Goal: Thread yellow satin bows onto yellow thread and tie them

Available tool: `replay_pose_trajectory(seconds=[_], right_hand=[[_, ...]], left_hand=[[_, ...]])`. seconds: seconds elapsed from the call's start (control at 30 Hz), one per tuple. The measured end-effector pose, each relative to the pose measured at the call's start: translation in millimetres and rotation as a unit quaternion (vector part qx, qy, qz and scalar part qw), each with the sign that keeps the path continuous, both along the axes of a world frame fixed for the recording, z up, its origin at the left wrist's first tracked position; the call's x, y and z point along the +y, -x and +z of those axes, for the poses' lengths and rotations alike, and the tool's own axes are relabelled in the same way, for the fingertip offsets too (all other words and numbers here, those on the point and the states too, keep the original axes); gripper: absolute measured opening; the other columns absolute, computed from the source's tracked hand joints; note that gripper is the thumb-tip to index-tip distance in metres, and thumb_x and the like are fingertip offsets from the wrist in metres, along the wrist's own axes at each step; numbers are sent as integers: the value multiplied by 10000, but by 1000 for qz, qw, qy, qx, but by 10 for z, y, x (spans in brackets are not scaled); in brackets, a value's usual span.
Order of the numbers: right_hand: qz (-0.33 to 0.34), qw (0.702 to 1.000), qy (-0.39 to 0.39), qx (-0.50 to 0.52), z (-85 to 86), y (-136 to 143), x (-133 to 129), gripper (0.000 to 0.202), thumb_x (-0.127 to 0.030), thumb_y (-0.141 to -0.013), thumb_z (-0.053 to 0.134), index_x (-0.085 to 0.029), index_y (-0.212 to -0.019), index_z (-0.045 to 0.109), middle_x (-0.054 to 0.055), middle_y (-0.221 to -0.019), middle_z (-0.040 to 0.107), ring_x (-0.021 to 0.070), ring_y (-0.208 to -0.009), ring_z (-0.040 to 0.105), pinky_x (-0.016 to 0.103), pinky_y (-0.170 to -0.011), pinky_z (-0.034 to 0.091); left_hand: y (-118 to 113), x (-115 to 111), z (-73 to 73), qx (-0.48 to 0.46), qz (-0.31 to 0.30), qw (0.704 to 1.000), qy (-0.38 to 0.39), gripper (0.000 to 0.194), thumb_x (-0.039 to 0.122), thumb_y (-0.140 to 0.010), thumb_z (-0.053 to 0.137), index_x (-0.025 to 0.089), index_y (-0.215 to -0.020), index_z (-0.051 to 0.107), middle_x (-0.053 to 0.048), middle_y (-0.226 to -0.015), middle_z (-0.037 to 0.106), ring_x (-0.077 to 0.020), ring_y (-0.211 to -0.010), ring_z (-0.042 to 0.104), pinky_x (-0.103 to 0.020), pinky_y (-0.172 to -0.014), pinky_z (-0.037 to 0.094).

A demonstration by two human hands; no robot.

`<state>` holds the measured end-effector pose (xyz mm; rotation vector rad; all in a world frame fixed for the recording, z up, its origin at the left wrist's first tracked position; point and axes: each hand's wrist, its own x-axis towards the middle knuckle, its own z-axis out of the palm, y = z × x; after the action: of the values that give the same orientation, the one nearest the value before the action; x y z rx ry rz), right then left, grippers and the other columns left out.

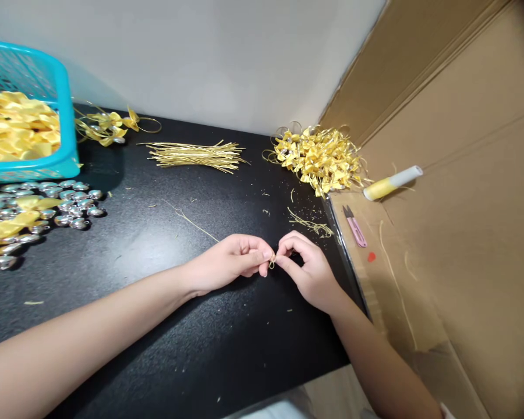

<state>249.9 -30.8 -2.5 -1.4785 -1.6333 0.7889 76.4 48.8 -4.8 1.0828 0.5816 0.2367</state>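
Note:
Above the black table [166, 343], my left hand [233, 262] and my right hand [308, 269] meet fingertip to fingertip. Both pinch a thin gold cord [271, 265], which shows a small loop between them. A longer, thin strand [196, 225] runs out behind my left hand and lies on the table toward the back left, with a little loop in it. My fingers cover most of the part being held. Beyond my right hand are cut cord ends [312, 224].
At left stand a turquoise basket [67, 116] of yellow ribbon pieces and many silver beads [76, 206]. Gold wires [196, 156] lie at the back, beside finished-looking yellow bows [318, 157]. On cardboard at right are pink snips [354, 227] and a thread spool [393, 182].

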Motion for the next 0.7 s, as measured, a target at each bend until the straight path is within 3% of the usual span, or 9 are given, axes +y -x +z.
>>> replay_pose_trajectory(seconds=[0.17,0.27,0.5,0.7], right_hand=[[-46,985,-151,-71,16,38,-40,72,-201,-805,663,-209,-820,593,32,-811,600,177,-785,574,352,-745,461],[-42,971,-204,-118,37,52,-58,190,-258,-748,746,-229,-904,641,39,-826,637,199,-801,597,378,-753,466],[-72,959,-221,-162,10,94,-69,122,-229,-759,735,-240,-866,677,22,-764,660,177,-731,598,368,-714,449],[-104,956,-232,-145,-17,120,-64,104,-198,-778,721,-207,-753,620,3,-707,635,158,-711,598,346,-714,443]], left_hand=[[0,-20,-28,0,32,999,-10,320,435,-807,652,145,-674,624,15,-557,516,-67,-479,307,-203,-466,213],[1,-37,-21,14,54,998,-21,307,438,-806,657,143,-723,652,-11,-607,593,-72,-488,330,-206,-473,224],[-13,-66,-17,16,85,994,-69,287,415,-811,652,138,-743,678,-24,-679,651,-83,-540,396,-204,-508,282],[-26,-89,10,22,97,992,-71,243,363,-799,657,135,-717,672,21,-603,588,-77,-536,406,-197,-530,324]])
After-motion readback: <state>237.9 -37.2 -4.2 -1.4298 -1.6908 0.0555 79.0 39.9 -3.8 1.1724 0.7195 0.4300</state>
